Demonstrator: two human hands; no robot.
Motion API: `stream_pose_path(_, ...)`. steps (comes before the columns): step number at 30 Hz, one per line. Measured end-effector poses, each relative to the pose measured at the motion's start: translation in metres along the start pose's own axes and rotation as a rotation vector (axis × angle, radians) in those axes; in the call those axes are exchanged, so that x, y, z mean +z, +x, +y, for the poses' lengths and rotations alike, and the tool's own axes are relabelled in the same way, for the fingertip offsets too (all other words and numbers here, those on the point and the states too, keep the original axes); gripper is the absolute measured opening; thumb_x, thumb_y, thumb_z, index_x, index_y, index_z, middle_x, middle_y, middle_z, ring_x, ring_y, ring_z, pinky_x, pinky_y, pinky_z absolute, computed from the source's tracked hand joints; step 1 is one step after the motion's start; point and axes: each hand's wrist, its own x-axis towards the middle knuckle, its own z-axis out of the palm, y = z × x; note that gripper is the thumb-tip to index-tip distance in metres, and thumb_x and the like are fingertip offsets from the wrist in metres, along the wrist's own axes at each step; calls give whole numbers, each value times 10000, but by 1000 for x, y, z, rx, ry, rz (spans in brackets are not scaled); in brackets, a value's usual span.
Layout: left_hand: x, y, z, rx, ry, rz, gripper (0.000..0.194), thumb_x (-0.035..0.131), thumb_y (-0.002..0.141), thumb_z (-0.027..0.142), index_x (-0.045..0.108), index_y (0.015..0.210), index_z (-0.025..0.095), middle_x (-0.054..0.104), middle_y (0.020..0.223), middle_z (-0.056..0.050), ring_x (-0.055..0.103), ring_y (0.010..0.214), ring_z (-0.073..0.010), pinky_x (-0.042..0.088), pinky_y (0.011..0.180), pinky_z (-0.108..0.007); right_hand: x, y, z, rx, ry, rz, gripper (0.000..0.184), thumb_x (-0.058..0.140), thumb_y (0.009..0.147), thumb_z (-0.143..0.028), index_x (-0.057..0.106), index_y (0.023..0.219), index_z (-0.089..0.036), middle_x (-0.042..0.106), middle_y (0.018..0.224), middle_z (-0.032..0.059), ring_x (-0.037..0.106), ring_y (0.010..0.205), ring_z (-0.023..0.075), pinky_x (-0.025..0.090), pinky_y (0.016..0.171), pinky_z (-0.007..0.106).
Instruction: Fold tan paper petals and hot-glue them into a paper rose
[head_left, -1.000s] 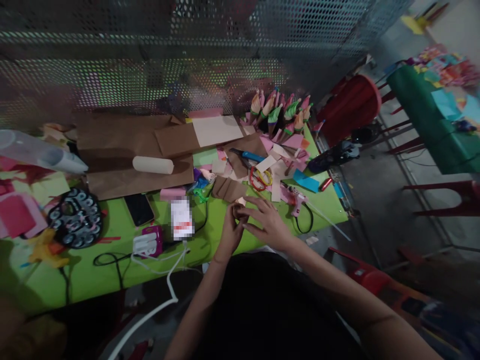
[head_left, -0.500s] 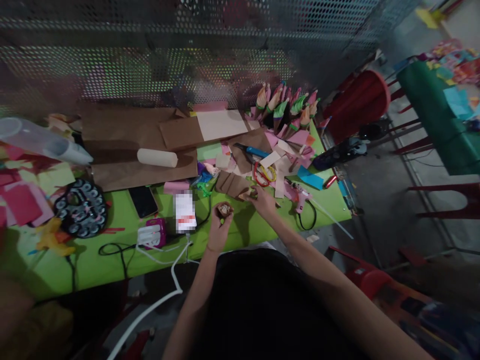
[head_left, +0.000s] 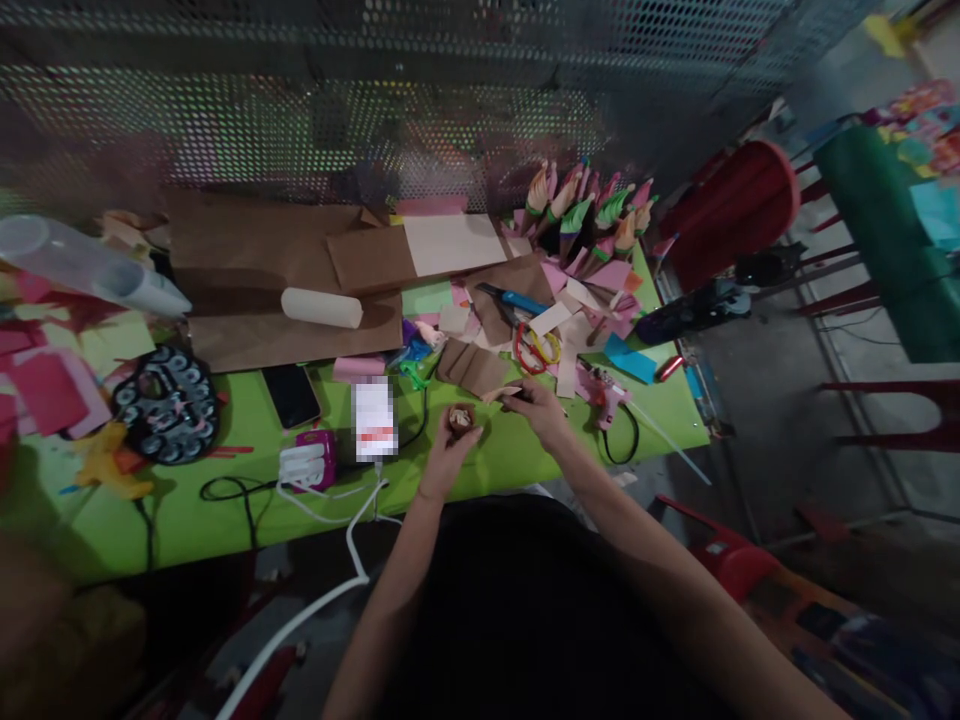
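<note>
My left hand (head_left: 448, 452) is closed around a small round brown paper cup (head_left: 460, 420) with crumpled pale stuff showing in its opening. Pinched between the fingers of my right hand (head_left: 543, 412) is a piece of brown paper (head_left: 501, 392), seen nearly edge-on. Just behind it, a fanned row of brown paper pieces (head_left: 471, 368) lies on the green table (head_left: 499, 470). Both hands are above the table's front part, a short gap apart.
A pink glue gun (head_left: 611, 398) with a black cord lies to the right, near a blue cutter knife (head_left: 521, 300) and scissors (head_left: 534, 348). Paper cones with coloured swirls (head_left: 577, 215) stand behind. A phone (head_left: 291, 395), white cables and a bead tray (head_left: 166, 405) are leftward.
My right hand has drawn a brown paper piece away from the row and tilted it up. My left hand keeps hold of the paper cup. The camera view has shifted slightly.
</note>
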Motion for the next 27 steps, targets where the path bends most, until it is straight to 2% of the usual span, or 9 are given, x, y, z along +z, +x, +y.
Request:
stream_pose_path(4,5,3,5,-22,-47,-64,389,763,689,412,649,998,205,650,942,-31,588,860,-163,504,794,-295,-7,-14,-15,-8,141,-116,311,694,724,-468,685,858,-188,700,795,35,637,710,169,541,696,322)
stream_pose_path(9,10,4,6,-92,-155,-60,397,785,667,421,675,980,203,657,885,-14,535,690,-106,447,607,-233,-13,-19,-29,37,244,-229,226,761,689,-360,707,820,-183,697,758,15,636,725,163,519,720,308)
stream_pose_path(13,12,4,5,-116,-191,-133,411,802,674,452,678,968,193,645,841,-6,522,633,-89,439,576,-235,-13,-19,-34,53,321,-268,234,786,689,-364,704,821,-188,721,800,26,666,775,180,526,774,328)
stream_pose_path(17,13,4,3,-156,-295,-124,422,812,670,492,670,925,187,655,833,-10,518,605,-79,432,549,-227,-15,-19,-37,36,342,-309,273,804,699,-416,703,813,-188,717,795,29,672,770,181,531,765,323)
stream_pose_path(23,20,3,7,-193,-348,-93,423,911,552,371,696,853,166,613,717,37,476,584,-46,366,517,-174,-16,-18,-40,-3,244,-312,341,820,682,-494,713,780,-185,673,776,18,637,748,167,506,711,286)
stream_pose_path(27,18,-1,15,-247,-478,-127,419,916,559,376,702,862,182,663,785,23,510,613,-53,406,545,-175,-20,-16,-41,-13,258,-328,327,823,688,-485,725,793,-192,662,778,15,632,747,164,505,712,286)
